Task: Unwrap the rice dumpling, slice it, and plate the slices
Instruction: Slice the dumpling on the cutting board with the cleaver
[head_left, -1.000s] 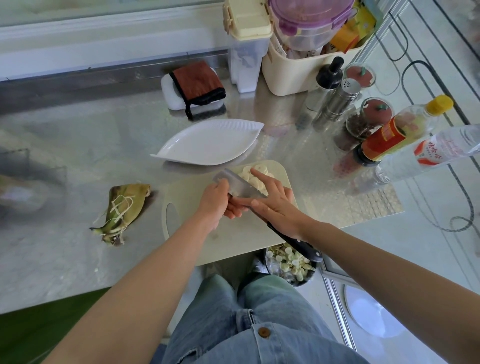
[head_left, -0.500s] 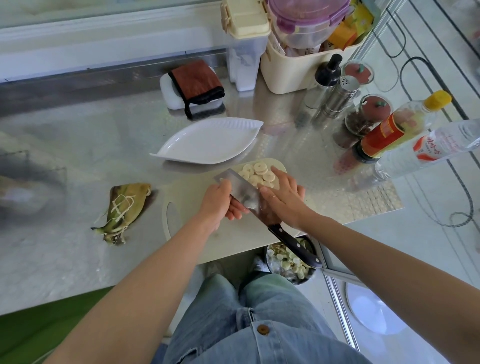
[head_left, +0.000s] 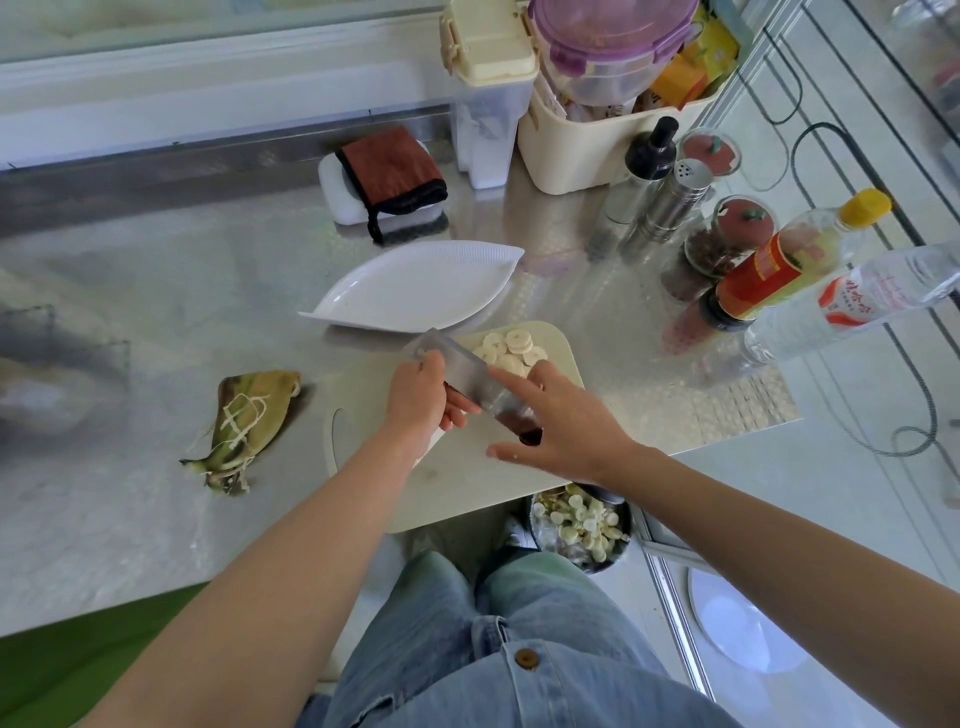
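Note:
Pale round dumpling slices (head_left: 511, 353) lie in a small heap at the far right corner of the cream cutting board (head_left: 467, 483). A cleaver (head_left: 467, 371) lies slanted across the board just left of them. My left hand (head_left: 418, 397) grips the blade from the left, fingers curled under it. My right hand (head_left: 563, 421) hovers over the handle end with fingers straight, the index fingertip touching the blade. The handle is mostly hidden under that hand. The empty white leaf-shaped plate (head_left: 415, 286) sits just beyond the board. The green leaf wrapper with string (head_left: 249, 421) lies to the left.
A metal bowl of similar slices (head_left: 579, 525) sits below the table's front edge, by my knees. Bottles (head_left: 779, 270), jars and a shaker (head_left: 670, 202) crowd the right side. A cream bin (head_left: 587, 145) and a folded cloth on a sponge (head_left: 395, 176) stand at the back.
The cleaver has moved up and to the left, its handle now under my right hand. My right hand has drawn back from the slices, which now lie uncovered.

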